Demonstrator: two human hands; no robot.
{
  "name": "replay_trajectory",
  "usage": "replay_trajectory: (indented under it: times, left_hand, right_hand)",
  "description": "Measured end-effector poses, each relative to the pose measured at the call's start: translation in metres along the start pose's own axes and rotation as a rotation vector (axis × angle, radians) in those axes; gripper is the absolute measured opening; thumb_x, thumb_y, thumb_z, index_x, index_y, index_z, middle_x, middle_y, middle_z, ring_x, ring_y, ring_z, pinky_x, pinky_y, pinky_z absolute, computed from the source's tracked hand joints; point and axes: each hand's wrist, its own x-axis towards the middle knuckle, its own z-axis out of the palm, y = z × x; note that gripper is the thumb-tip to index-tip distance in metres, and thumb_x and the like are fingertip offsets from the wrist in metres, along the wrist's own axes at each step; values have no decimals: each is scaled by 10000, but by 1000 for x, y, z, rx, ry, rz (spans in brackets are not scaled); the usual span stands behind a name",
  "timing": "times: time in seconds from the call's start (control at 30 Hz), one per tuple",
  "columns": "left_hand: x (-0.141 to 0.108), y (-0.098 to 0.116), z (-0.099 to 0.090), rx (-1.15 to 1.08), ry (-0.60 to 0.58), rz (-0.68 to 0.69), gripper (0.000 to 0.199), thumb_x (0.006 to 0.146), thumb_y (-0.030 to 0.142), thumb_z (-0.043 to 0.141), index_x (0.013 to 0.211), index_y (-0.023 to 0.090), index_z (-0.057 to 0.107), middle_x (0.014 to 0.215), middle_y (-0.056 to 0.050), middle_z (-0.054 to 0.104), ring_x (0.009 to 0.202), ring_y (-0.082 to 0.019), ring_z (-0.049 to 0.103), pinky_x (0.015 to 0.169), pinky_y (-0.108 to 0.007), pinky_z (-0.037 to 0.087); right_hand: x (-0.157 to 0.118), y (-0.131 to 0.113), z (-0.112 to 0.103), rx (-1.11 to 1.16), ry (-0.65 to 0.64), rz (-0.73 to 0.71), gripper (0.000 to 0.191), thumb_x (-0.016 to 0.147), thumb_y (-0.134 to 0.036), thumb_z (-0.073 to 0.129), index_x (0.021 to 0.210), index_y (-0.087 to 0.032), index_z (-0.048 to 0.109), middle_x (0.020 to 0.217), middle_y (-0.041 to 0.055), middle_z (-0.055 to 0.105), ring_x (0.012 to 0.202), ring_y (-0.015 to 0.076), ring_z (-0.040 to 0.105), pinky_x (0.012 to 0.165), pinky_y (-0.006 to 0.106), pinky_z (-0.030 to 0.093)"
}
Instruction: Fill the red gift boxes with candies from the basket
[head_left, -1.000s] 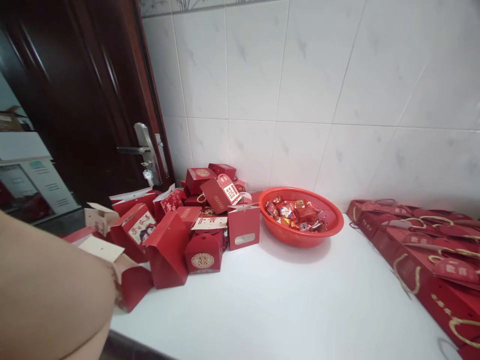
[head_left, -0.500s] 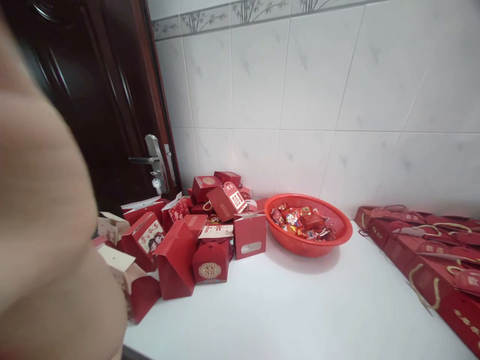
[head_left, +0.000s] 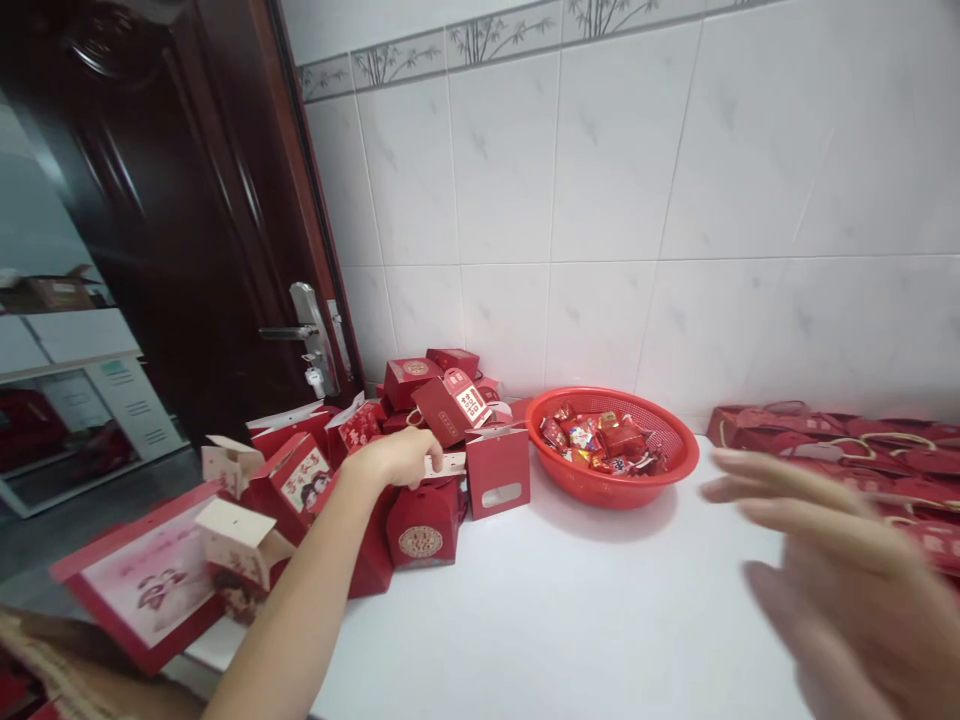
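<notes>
My left hand (head_left: 401, 456) reaches into the pile of red gift boxes, its fingers curled down onto a gift box with a white printed flap (head_left: 450, 464). Most of that box is hidden under the hand. Just below stands a red box with a round gold emblem (head_left: 421, 540), and to the right a red box with a small window (head_left: 499, 472). On the right side my right hand (head_left: 855, 570), blurred by motion, is raised over the white tabletop (head_left: 600, 620) with fingers apart and nothing in it.
A red plastic basket (head_left: 615, 490) holds wrapped candies (head_left: 615, 440). Rows of red boxes with cord handles (head_left: 847, 450) lie at the right. A pink-fronted picture box (head_left: 154, 590) stands at the left edge. Behind are a tiled wall (head_left: 600, 180) and a dark door (head_left: 195, 220).
The large blurred skin shape at the left is gone. My left hand now reaches to the boxes, and my right hand has come into view at the right. The view has shifted slightly left.
</notes>
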Motion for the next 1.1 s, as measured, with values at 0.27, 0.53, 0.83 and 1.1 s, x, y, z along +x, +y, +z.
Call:
replay_trajectory:
  times: [0.27,0.53,0.83,1.1]
  left_hand:
    - [-17,-11,29,-133,-64,98,435,614,322,742,1044,254,734,1122,-64,672,1058,-303,624,851,-329,490]
    - [-54,46,56,-231,-11,448,246,840,320,526,946,234,729,1136,-64,651,1087,-262,599,962,-343,444]
    - [-5,108,78,-389,160,583,245,810,182,553,1005,196,702,1087,-68,678,1082,-235,607,972,-341,452]
    - [21,128,83,-496,79,657,355,826,219,538,1144,190,694,1172,-69,712,1054,-230,656,943,-323,492]
  right_hand:
    - [-11,25,72,108,-334,102,256,920,-144,484,1160,-228,512,1198,120,624,989,194,660,828,320,561]
    - [-41,29,112,198,-584,301,309,954,-350,503,1237,-229,482,1258,123,588,939,195,633,837,357,539]
    - [-36,77,85,261,-480,730,210,882,-345,525,1007,-190,592,1003,72,677,786,184,618,681,320,508]
    - [-32,92,68,243,-462,714,323,779,-348,666,1045,-177,600,1053,75,690,741,160,606,686,315,507]
